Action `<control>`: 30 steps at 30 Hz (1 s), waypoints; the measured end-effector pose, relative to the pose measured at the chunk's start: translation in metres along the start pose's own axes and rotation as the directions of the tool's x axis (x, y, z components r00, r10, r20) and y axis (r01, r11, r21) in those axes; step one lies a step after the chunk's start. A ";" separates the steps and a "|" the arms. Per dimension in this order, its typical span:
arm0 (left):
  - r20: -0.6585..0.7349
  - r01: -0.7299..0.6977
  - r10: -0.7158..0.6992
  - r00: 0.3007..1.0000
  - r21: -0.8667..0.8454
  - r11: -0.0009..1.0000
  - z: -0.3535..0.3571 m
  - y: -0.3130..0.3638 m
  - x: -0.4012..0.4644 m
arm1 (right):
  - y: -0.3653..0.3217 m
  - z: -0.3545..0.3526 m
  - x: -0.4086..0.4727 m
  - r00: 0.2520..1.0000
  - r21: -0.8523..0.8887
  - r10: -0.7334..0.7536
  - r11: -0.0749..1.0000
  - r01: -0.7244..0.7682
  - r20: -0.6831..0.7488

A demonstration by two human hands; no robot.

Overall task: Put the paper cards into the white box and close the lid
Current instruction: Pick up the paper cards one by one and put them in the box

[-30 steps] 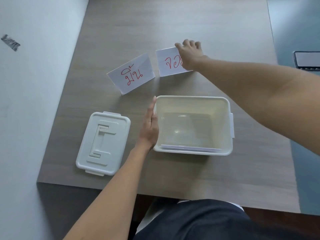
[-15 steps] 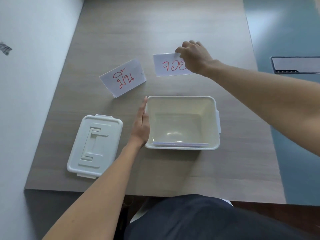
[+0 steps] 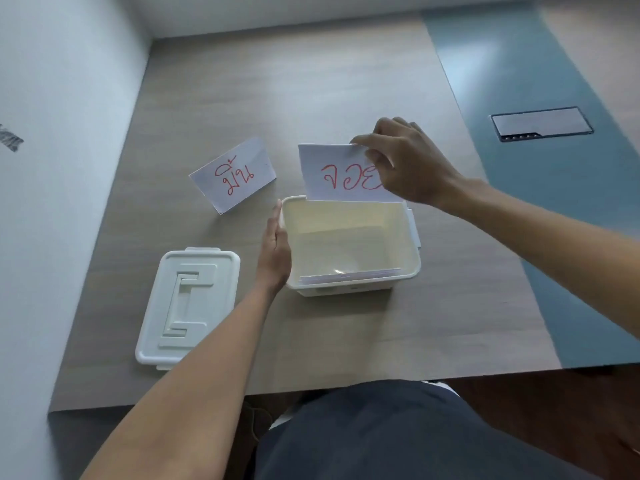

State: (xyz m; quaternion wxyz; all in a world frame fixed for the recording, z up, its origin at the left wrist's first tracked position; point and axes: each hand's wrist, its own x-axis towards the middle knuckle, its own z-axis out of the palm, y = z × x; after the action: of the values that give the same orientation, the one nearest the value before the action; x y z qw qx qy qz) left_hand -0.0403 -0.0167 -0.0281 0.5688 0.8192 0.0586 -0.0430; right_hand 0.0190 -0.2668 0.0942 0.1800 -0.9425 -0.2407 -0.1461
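The white box (image 3: 412,261) stands open on the table's middle, with card edges (image 3: 349,276) showing against its near wall. My right hand (image 3: 405,164) pinches a white card with red writing (image 3: 332,174) at its top right corner and holds it upright over the box's far rim. My left hand (image 3: 275,251) lies flat against the box's left wall. A second red-lettered card (image 3: 233,174) lies on the table to the left of the held one. The white lid (image 3: 188,306) rests face up left of the box.
The wooden table (image 3: 311,98) meets a white wall on the left. A blue strip on the right holds a black-framed cable hatch (image 3: 542,123). The near table edge runs just above my dark lap.
My right hand has lifted the card off the table and brought it nearer, above the box's far rim. My left hand has stayed against the box.
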 end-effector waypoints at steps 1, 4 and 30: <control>-0.001 0.002 -0.002 1.000 -0.003 1.000 0.000 0.000 0.000 | -0.005 0.001 -0.011 1.000 0.009 -0.001 1.000 0.001 0.001; 0.002 -0.002 0.002 1.000 -0.023 1.000 0.000 -0.002 0.001 | -0.013 0.013 -0.040 0.999 0.035 -0.012 0.999 0.011 0.033; -0.101 -0.132 0.198 0.975 0.455 0.880 -0.062 -0.004 0.094 | 0.010 0.100 -0.118 0.764 0.430 0.645 0.690 -0.582 -0.002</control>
State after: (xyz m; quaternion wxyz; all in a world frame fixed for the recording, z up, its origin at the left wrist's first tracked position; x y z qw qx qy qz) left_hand 0.0524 0.0471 -0.0228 0.3617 0.9306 0.0182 0.0527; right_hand -0.0563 -0.2809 -0.0404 0.4270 -0.8957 0.0785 -0.0959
